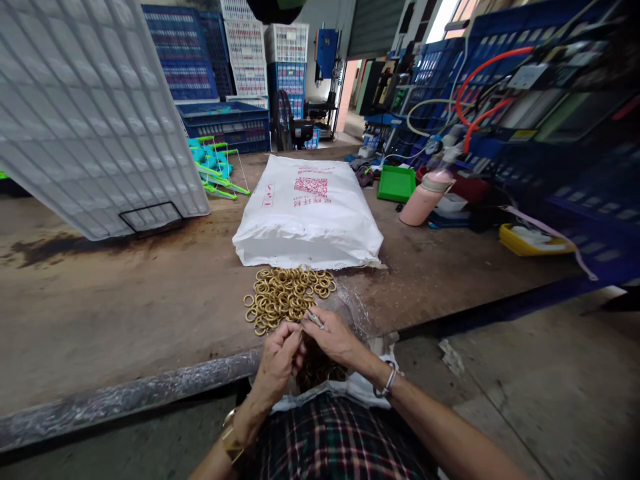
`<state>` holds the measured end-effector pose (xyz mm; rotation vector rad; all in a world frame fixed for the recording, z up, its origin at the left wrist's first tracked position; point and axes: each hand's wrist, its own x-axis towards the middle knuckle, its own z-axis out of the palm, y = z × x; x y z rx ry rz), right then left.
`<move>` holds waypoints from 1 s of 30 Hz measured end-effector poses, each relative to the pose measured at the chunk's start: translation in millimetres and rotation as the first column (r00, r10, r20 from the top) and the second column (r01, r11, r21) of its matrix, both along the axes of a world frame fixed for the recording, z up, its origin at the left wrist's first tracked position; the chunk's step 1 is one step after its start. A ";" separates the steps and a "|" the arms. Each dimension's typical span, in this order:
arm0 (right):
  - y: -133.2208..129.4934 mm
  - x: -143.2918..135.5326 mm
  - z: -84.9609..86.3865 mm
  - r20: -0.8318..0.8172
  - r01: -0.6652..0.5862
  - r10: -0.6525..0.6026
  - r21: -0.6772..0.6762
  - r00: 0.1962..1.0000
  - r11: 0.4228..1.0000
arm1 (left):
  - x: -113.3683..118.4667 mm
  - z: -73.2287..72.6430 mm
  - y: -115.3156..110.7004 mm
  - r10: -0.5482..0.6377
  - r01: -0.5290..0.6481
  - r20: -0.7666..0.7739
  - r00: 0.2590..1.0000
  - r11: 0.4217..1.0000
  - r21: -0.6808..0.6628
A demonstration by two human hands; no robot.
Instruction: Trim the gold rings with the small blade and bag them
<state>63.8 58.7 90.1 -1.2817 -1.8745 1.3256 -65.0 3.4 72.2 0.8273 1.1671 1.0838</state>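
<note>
A loose pile of brass-coloured rings lies near the table's front edge. Just in front of it my two hands meet at the fingertips. My left hand is closed in a pinch, and whatever sits between its fingers is too small to make out. A small grey metal tool shows at the fingers of my right hand, which are closed on it. Below the hands, an open white bag on my lap holds a dark mass of small pieces, partly hidden.
Behind the rings lies a white sack with red print. A tall white crate stands at left. To the right are a green tray, a pink bottle and a yellow tray. Stacked crates fill the background.
</note>
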 end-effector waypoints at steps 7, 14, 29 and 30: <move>-3.2 6.6 -4.5 0.131 -0.030 0.012 0.133 0.991 0.991 | 2.4 3.5 -0.2 0.069 -0.067 0.095 0.993 0.998 -0.021; -12.0 6.5 -10.0 0.446 -0.257 0.096 0.314 0.890 0.914 | 0.9 -3.7 -1.7 0.099 -0.099 0.026 0.995 0.995 0.010; -12.3 2.7 -5.6 0.645 -0.340 0.123 0.223 0.754 0.914 | 4.6 4.7 -1.4 0.144 -0.137 -0.137 0.980 0.989 0.061; -12.5 2.0 -4.1 0.649 -0.339 0.123 0.219 0.751 0.915 | 4.5 4.4 -1.4 0.144 -0.137 -0.139 0.980 0.989 0.060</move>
